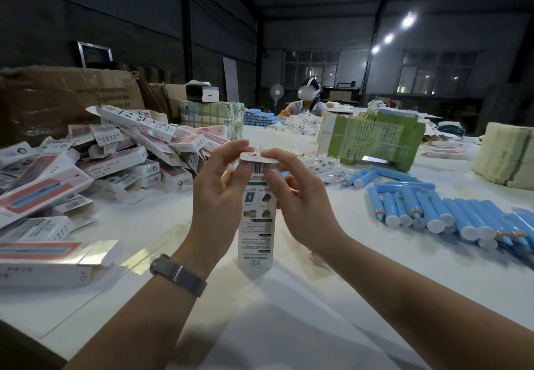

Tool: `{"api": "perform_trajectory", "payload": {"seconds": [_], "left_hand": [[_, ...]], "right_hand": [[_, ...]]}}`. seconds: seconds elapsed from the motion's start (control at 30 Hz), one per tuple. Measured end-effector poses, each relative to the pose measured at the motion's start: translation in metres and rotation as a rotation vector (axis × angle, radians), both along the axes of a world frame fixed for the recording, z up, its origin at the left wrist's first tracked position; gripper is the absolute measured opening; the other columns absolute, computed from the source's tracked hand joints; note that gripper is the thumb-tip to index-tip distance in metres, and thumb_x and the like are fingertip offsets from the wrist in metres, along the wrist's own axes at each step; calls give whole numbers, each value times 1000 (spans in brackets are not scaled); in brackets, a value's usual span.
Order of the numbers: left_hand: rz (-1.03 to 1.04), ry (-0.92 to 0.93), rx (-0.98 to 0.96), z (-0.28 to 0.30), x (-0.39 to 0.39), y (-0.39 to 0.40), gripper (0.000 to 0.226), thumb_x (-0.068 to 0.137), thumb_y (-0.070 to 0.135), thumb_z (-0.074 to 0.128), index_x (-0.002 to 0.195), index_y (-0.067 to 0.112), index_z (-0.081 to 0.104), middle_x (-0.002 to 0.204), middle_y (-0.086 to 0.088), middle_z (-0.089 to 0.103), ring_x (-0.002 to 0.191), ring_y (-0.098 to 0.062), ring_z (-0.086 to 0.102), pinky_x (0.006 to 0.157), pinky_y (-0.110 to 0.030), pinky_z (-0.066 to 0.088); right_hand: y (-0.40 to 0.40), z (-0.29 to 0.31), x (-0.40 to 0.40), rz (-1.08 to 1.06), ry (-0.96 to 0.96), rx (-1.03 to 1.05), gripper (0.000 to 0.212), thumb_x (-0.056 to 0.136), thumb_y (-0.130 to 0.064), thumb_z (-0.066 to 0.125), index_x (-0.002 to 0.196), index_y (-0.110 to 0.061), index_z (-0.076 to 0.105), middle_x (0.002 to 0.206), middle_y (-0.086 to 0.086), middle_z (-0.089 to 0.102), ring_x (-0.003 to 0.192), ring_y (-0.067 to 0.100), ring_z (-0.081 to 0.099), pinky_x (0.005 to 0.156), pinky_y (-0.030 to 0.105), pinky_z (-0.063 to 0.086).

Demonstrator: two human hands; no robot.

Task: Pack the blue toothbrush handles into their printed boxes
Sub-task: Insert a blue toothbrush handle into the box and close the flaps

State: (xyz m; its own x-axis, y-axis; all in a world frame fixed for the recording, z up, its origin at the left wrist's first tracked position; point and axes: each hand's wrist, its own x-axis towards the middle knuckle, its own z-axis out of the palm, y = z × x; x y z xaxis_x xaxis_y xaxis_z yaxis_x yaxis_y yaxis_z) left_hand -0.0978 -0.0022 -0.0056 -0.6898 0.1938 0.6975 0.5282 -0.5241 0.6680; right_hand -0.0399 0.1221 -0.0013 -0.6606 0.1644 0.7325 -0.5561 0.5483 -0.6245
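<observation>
A tall white printed box [255,231] stands upright on the white table [289,326], straight in front of me. My left hand [219,193] grips its upper left side, fingertips at the top flap. My right hand [291,193] holds the upper right side, its fingers pressing the rounded top flap [254,156] down. Whatever is inside the box is hidden. Several blue toothbrush handles [433,213] lie in a loose row on the table to the right.
A heap of printed boxes [115,153], some with open flaps, covers the left of the table. Bundled green leaflet stacks [372,138] and clear bagged parts [323,164] lie behind. Another person [306,101] in a headset sits at the far end. Cardboard cartons [57,95] stand at the back left.
</observation>
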Motion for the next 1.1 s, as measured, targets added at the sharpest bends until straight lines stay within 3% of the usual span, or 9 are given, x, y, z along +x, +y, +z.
{"api": "perform_trajectory", "payload": {"seconds": [0.17,0.33,0.47,0.6,0.7,0.83,0.97,1.1], "left_hand": [[-74,-44,16,3,0,-3,18,91,17,65,95,32,73,104,2,72,91,-25,71,73,-38,60],[-68,-38,5,2,-2,-3,19,91,15,64,92,32,72,103,0,71,92,-29,69,73,-40,59],[-95,-34,4,2,-1,-3,14,82,25,62,92,31,70,100,-9,67,88,-28,65,72,-39,55],[-73,-20,6,1,1,-1,8,84,39,63,87,34,69,89,-2,67,81,-21,65,68,-33,56],[-32,-5,9,1,1,0,13,91,23,60,87,33,68,86,2,68,77,-16,67,65,-29,56],[56,67,-9,0,1,1,10,93,16,57,95,24,63,85,8,67,74,-10,66,63,-25,55],[113,122,-41,-2,0,3,10,95,17,55,97,24,61,87,10,67,75,-13,64,66,-30,57],[90,89,-47,-2,1,1,12,95,21,56,96,30,63,86,6,68,75,-17,68,64,-30,56]], "right_hand": [[-2,0,1,-22,29,51,28,100,-17,49,118,-37,55,103,-8,62,79,26,67,68,51,56],[-4,1,3,-2,-1,21,24,98,-18,50,116,-34,56,103,-6,64,82,27,66,71,49,57],[-8,6,4,-9,51,-5,31,96,-5,55,106,-34,59,115,-5,63,90,8,63,75,31,56],[-5,9,4,39,35,-26,25,91,-11,56,103,-32,61,118,-12,62,85,10,63,77,41,57],[-5,8,3,50,36,-37,22,91,-14,56,107,-28,62,116,-6,63,83,21,66,76,48,58],[-6,8,4,45,24,-38,22,92,-18,56,106,-33,62,112,-1,64,81,22,66,75,46,58],[-9,13,5,7,34,-67,13,92,-24,58,101,-23,66,101,0,68,79,18,66,73,40,56],[-11,20,2,-74,95,-19,5,93,-10,64,92,-13,68,95,-3,69,78,16,67,71,43,57]]}}
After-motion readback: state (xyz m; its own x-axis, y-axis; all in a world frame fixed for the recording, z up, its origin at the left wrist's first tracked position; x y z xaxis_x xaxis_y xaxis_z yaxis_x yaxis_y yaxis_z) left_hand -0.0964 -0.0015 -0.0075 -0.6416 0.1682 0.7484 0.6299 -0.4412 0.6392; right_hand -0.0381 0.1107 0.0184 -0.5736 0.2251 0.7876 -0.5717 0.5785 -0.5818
